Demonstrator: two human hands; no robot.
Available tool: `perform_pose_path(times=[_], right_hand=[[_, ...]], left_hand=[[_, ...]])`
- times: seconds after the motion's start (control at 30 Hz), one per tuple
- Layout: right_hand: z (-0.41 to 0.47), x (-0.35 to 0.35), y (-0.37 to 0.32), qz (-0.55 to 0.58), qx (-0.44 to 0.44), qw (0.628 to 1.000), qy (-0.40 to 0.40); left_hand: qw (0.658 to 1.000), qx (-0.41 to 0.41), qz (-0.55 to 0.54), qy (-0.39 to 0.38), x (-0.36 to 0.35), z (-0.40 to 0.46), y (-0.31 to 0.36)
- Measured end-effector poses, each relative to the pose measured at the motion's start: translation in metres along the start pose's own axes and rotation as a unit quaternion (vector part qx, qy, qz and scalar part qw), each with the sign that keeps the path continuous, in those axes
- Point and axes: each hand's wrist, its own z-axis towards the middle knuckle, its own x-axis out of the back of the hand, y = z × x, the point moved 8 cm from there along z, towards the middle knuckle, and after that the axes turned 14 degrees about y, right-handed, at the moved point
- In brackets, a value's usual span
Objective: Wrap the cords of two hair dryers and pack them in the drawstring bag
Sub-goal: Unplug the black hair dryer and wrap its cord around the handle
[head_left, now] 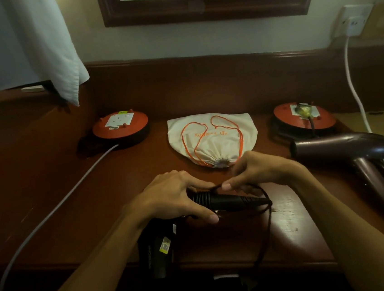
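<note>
A black hair dryer [158,248] lies at the front edge of the wooden desk, its handle [225,201] pointing right. My left hand [175,197] grips the handle, where several turns of cord are wound. My right hand [255,174] pinches the black cord [267,227] just above the handle; the cord loops down off the desk edge. A cream drawstring bag [211,136] with orange strings lies behind my hands, its mouth cinched toward me. A dark maroon hair dryer [343,148] lies at the right, its cord running to a reel.
Two orange extension reels stand on the desk, one at the left [120,126] with a grey cable, one at the right [304,117]. A white cable [356,95] hangs from a wall socket [355,20]. A white towel [58,52] hangs at the left.
</note>
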Motion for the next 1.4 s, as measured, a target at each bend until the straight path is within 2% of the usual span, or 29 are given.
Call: perform_pose_path(times=[0.1, 0.2, 0.27, 0.37, 0.47, 0.53, 0.63, 0.73, 0.9, 1.03, 1.17, 1.3, 1.4], right_hand=[[-0.011, -0.015, 0.019, 0.101, -0.016, 0.994, -0.045], [-0.029, -0.003, 0.009, 0.173, -0.002, 0.984, -0.031], [-0.041, 0.017, -0.008, 0.153, 0.018, 0.988, 0.023], [-0.066, 0.028, -0.046, 0.091, 0.076, 0.989, 0.085], [-0.08, -0.004, -0.065, 0.011, 0.151, 0.981, 0.121], [-0.078, -0.033, -0.06, 0.01, 0.169, 0.975, 0.145], [-0.072, -0.056, -0.039, 0.063, 0.143, 0.976, 0.152], [-0.066, -0.061, -0.025, 0.077, 0.114, 0.979, 0.152], [-0.062, -0.053, -0.004, 0.127, 0.078, 0.974, 0.173], [-0.052, -0.054, 0.017, 0.161, -0.015, 0.975, 0.15], [-0.037, -0.042, 0.005, 0.206, 0.016, 0.967, 0.147], [-0.02, -0.038, -0.006, 0.125, 0.025, 0.992, 0.011], [-0.013, -0.031, -0.007, 0.113, -0.001, 0.992, -0.064]], left_hand=[[1.0, 0.019, 0.005, 0.012, 0.0, -0.006, -0.003], [0.998, 0.036, 0.04, 0.022, 0.005, -0.004, -0.005], [0.999, 0.042, 0.015, 0.018, 0.006, 0.0, -0.003], [0.996, 0.063, -0.021, 0.053, 0.015, 0.01, -0.009], [0.99, 0.08, -0.082, 0.077, 0.02, 0.015, -0.02], [0.985, 0.082, -0.127, 0.083, 0.022, 0.016, -0.025], [0.983, 0.071, -0.153, 0.078, 0.023, 0.014, -0.026], [0.988, 0.063, -0.122, 0.071, 0.02, 0.014, -0.017], [0.982, 0.073, -0.134, 0.109, 0.023, 0.012, -0.016], [0.974, 0.055, -0.194, 0.1, 0.022, 0.009, -0.016], [0.974, 0.035, -0.208, 0.077, 0.02, 0.003, -0.012], [0.989, 0.003, -0.145, 0.025, 0.003, -0.001, 0.002], [0.995, -0.02, -0.084, 0.043, 0.002, 0.0, 0.004]])
